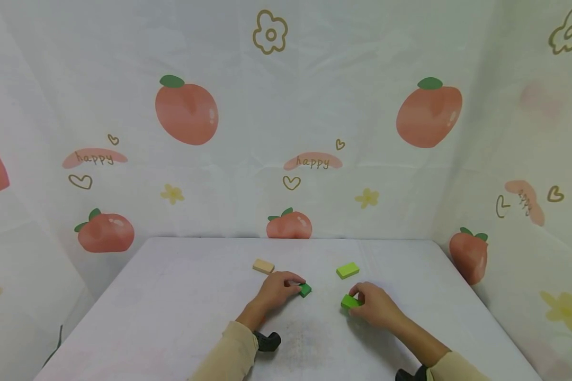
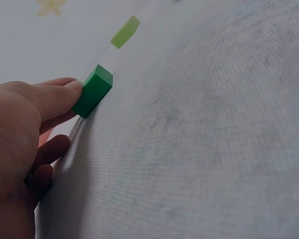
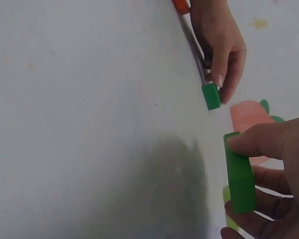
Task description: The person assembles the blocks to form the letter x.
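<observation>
The left hand pinches a dark green block between thumb and fingers near the table's middle; in the left wrist view the block appears at the fingertips. To its right, the right hand grips a bright green block. The right wrist view shows this block held between the thumb and fingers, with the dark green block and left hand beyond. The two held blocks are apart. Whether the bright green one touches the table cannot be told.
A tan wooden block lies behind the left hand. A yellow-green block lies behind the right hand. Part of an orange-red thing shows at the top of the right wrist view. A printed cloth hangs behind the white table.
</observation>
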`<act>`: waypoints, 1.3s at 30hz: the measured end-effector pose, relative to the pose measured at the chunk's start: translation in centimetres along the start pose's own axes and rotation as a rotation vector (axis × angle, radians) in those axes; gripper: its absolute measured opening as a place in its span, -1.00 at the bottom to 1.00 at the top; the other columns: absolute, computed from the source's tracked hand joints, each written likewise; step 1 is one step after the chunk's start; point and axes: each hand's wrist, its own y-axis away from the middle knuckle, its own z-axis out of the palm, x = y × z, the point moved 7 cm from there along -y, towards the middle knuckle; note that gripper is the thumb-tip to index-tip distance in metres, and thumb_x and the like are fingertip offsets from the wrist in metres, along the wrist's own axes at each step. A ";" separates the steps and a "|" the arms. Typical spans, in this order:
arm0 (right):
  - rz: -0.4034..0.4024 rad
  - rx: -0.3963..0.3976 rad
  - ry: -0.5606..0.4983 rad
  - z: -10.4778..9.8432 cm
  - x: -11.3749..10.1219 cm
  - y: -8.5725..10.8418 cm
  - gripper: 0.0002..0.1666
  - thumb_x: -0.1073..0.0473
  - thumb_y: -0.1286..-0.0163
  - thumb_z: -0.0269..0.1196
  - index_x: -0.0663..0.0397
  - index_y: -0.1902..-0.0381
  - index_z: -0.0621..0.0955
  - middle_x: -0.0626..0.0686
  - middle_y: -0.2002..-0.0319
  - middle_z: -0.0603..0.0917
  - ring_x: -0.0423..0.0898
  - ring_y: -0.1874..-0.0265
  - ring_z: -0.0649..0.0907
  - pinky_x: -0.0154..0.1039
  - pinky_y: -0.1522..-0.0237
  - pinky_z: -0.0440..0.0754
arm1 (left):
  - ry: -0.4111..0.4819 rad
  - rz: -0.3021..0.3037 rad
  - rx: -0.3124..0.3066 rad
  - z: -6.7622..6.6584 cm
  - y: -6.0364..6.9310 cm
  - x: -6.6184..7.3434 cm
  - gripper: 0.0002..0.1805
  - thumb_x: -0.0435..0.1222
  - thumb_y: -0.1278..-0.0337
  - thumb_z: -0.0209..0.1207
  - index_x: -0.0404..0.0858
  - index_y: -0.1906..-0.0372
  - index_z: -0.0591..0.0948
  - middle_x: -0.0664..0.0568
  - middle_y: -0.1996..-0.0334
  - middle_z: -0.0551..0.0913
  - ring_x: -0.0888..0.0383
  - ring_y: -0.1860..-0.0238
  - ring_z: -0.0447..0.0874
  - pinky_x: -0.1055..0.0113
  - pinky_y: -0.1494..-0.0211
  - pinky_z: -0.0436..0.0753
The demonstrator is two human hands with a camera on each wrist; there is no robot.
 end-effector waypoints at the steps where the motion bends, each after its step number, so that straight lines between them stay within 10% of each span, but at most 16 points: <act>1: 0.004 -0.002 0.003 0.0 0.0 0.0 -0.64 0.30 0.01 0.50 0.10 0.23 0.62 -0.05 0.43 0.48 -0.12 0.43 0.45 -0.22 0.39 0.45 | -0.003 -0.001 -0.005 0.0 0.0 0.0 -0.79 -0.26 -0.19 0.28 -0.03 0.07 0.75 0.23 0.17 0.68 0.28 0.29 0.49 0.33 0.18 0.48; 39: -0.090 0.118 0.003 0.1 -1.3 -1.2 -0.63 0.31 0.03 0.51 0.06 0.25 0.62 -0.08 0.44 0.47 -0.15 0.41 0.45 -0.21 0.32 0.46 | -0.074 0.017 -0.011 0.4 -0.1 -0.2 -0.79 -0.20 -0.23 0.26 0.01 0.06 0.76 0.22 0.13 0.71 0.24 0.10 0.55 0.25 0.03 0.51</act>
